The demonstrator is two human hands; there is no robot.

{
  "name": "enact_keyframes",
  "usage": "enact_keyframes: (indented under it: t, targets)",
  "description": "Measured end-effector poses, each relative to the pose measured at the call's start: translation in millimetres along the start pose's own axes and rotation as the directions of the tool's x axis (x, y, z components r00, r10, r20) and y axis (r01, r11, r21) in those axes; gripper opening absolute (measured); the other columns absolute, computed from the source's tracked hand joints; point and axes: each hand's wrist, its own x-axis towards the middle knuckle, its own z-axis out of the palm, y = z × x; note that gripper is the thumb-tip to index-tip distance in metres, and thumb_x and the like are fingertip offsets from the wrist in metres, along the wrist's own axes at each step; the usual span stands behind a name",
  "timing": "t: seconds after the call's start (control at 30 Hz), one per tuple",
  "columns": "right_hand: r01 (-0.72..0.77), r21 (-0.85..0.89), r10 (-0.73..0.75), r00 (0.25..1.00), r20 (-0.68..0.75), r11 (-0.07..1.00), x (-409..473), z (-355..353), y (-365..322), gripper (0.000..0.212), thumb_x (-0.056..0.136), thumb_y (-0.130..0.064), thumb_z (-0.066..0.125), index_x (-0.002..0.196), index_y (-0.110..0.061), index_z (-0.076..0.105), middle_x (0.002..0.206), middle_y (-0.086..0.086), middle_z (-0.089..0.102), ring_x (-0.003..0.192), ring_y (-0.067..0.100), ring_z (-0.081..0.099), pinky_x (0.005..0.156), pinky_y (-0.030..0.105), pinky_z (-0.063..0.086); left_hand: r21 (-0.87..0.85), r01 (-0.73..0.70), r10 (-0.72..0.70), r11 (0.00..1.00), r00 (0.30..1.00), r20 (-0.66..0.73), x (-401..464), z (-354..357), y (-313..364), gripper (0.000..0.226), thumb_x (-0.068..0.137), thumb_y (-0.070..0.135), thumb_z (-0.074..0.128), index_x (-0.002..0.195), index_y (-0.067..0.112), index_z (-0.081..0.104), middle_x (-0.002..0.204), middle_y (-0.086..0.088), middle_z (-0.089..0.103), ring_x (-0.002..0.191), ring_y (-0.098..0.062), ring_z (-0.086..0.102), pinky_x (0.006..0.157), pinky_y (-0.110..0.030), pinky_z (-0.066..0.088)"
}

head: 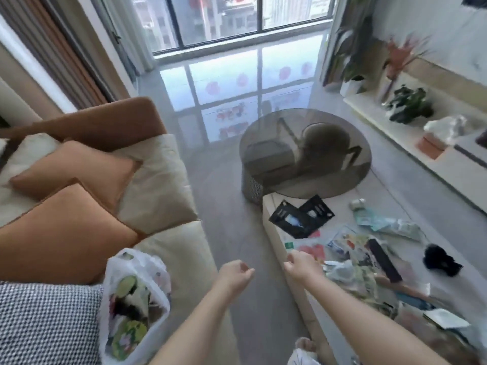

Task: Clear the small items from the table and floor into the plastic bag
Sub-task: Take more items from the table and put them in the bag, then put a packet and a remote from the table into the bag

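Note:
A white plastic bag sits open on the sofa at the lower left, with several packets inside. My left hand hovers over the floor between sofa and table, fingers loosely curled, holding nothing. My right hand is beside it at the near edge of the low white table, also loosely curled and holding nothing. The table is littered with wrappers: two black packets, green pouches, a dark remote-like bar, a black fuzzy item, a silver can and a white paper.
A cream sofa with orange cushions fills the left. A round smoked-glass table stands beyond the white table. A long white shelf with plants runs along the right wall. Bare grey floor lies between sofa and tables.

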Motion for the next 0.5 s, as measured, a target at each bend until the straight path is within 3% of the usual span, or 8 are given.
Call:
enact_keyframes:
  t: [0.17,0.27,0.5]
  targets:
    - [-0.146,0.164,0.147,0.989,0.008,0.976,5,-22,103,0.009,0.090,-0.023,0.047,0.085,-0.019,0.054,0.097,0.007,0.059,0.101,0.029,0.060,0.080,0.033,0.045,0.092,-0.058,0.051,0.994,0.995,0.081,25,54,74,0.032,0.089,0.047,0.052,0.108,0.025,0.065,0.116,0.004,0.066,0.110,-0.014,0.060,0.090,-0.025,0.047]
    - [-0.230,0.216,0.227,0.973,0.038,0.949,8,-35,155,0.010,0.094,-0.027,0.045,0.091,-0.018,0.049,0.104,0.008,0.062,0.095,0.025,0.058,0.078,0.032,0.044,0.126,-0.088,0.071,0.988,0.988,0.139,35,88,111,0.033,0.091,0.046,0.050,0.111,0.025,0.064,0.119,0.006,0.064,0.112,-0.013,0.058,0.088,-0.025,0.046]
    - [-0.386,0.247,0.380,0.922,0.074,0.889,30,-53,256,0.028,0.094,-0.026,0.044,0.117,-0.014,0.056,0.122,0.005,0.058,0.111,0.025,0.056,0.088,0.032,0.045,0.166,-0.135,0.092,0.977,0.965,0.246,70,160,175,0.031,0.091,0.044,0.049,0.107,0.024,0.067,0.112,0.006,0.067,0.102,-0.012,0.060,0.083,-0.026,0.050]
